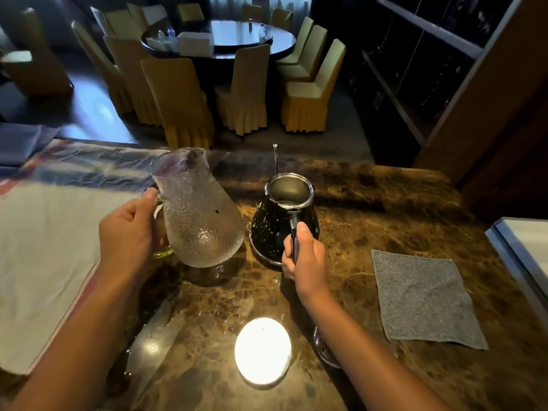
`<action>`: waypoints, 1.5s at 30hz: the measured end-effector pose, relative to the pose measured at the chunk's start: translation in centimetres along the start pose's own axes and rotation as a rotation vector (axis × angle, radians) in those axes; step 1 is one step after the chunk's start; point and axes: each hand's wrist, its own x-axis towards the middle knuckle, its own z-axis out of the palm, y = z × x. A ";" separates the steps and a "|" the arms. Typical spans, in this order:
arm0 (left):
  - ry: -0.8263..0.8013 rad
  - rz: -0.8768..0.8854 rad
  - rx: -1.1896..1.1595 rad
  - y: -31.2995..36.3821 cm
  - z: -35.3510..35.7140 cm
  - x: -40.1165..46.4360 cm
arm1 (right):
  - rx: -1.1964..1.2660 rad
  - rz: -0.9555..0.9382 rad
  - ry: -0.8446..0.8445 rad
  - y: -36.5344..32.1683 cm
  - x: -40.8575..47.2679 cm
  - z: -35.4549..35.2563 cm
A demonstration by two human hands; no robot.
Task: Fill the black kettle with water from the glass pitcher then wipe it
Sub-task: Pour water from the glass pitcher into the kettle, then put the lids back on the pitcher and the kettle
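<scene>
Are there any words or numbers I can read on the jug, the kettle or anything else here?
None can be read.
Glass pitcher: bumpy clear glass, no writing.
Black kettle: only pale specks, plus a tiny mark by the handle too small to read.
Grey cloth: plain.
Bottles on the far round table: labels too small and blurred.

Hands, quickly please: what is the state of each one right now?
Left hand: closed around the handle of the glass pitcher.
Right hand: closed around the handle of the black kettle, which has no lid on.
</scene>
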 end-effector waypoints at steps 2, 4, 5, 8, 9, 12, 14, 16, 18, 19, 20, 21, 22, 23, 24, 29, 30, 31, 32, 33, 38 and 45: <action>0.056 0.003 0.007 -0.4 0.3 -0.7 | -0.006 0.003 0.000 0.0 0.0 0.0; 0.098 -0.002 0.030 -1.1 0.3 -1.1 | -0.010 0.000 0.001 0.1 0.1 0.0; 0.116 0.000 0.038 -1.5 0.3 -1.2 | -0.011 0.003 0.002 0.1 0.1 0.0; 0.174 0.030 0.087 -2.8 0.5 -1.4 | -0.014 0.003 0.000 0.1 0.0 0.0; 0.178 0.045 0.100 -3.1 0.7 -1.5 | -0.017 -0.002 -0.001 0.1 0.0 0.0; 0.167 0.066 0.113 -3.8 1.0 -1.7 | -0.030 -0.002 0.003 0.2 0.0 0.0; 0.163 0.071 0.108 -4.1 1.1 -1.9 | -0.033 -0.002 0.011 0.3 0.0 0.0; 0.157 0.069 0.114 -4.3 1.3 -2.2 | -0.033 -0.005 0.015 0.3 0.0 0.0; 0.146 0.077 0.122 -4.3 1.5 -2.6 | -0.033 -0.004 0.013 0.2 0.0 0.0; 0.142 0.081 0.120 -4.4 1.6 -2.9 | -0.032 -0.004 0.013 0.1 0.0 0.0; 0.140 0.079 0.116 -4.5 1.6 -3.0 | -0.028 -0.003 0.014 0.1 0.0 0.1; 0.141 0.075 0.110 -4.6 1.6 -3.2 | -0.026 -0.001 0.019 0.1 0.0 0.1; 0.142 0.074 0.106 -4.9 1.5 -3.2 | -0.027 -0.001 0.026 0.2 0.0 0.1; 0.144 0.074 0.104 -5.1 1.4 -3.2 | -0.028 -0.004 0.032 0.3 0.0 0.0; 0.144 0.073 0.102 -5.2 1.4 -3.3 | -0.030 -0.011 0.034 0.4 0.1 0.0; 0.125 0.089 0.118 -5.5 1.5 -3.8 | -0.064 -0.039 0.026 0.6 -0.1 -0.1; 0.123 0.090 0.117 -5.5 1.5 -3.8 | -0.102 -0.073 0.039 0.6 -0.2 -0.2; 0.119 0.089 0.116 -5.6 1.5 -3.7 | -0.170 -0.125 0.063 0.6 -0.5 -0.4; 0.113 0.090 0.117 -5.6 1.4 -3.6 | -0.258 -0.198 0.107 0.5 -0.8 -0.7; 0.109 0.092 0.124 -5.7 1.3 -3.5 | -0.352 -0.291 0.170 0.4 -1.2 -1.2; 0.076 0.113 0.199 -5.8 0.9 -3.0 | -0.712 -0.493 0.023 -1.4 -5.2 -3.4; 0.031 0.117 0.229 -5.4 0.8 -3.1 | -1.270 -0.162 -0.815 0.4 -8.2 -2.1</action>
